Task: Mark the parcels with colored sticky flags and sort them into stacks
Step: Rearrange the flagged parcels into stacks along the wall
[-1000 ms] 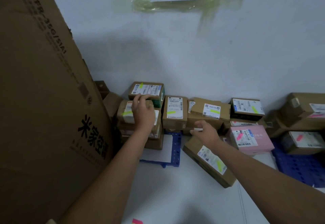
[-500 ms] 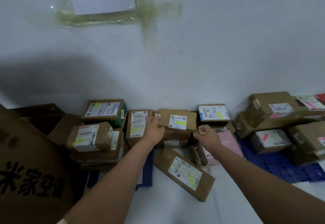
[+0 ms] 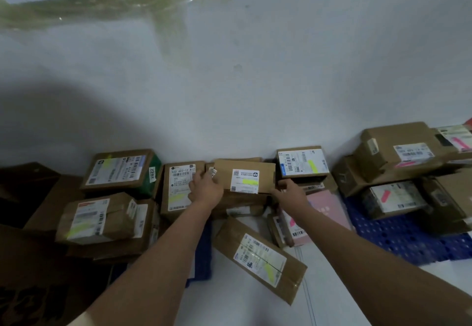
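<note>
Left hand (image 3: 205, 187) grips the flat parcel's (image 3: 245, 180) 9 o'clock edge, right hand (image 3: 291, 192) its 3 o'clock corner: keep it level, square it on the yellow-flagged stack.

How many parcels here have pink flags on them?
4: the pink box by the right hand, and three at right: big brown box, far-right parcel, lower parcel. More may be hidden.
</note>
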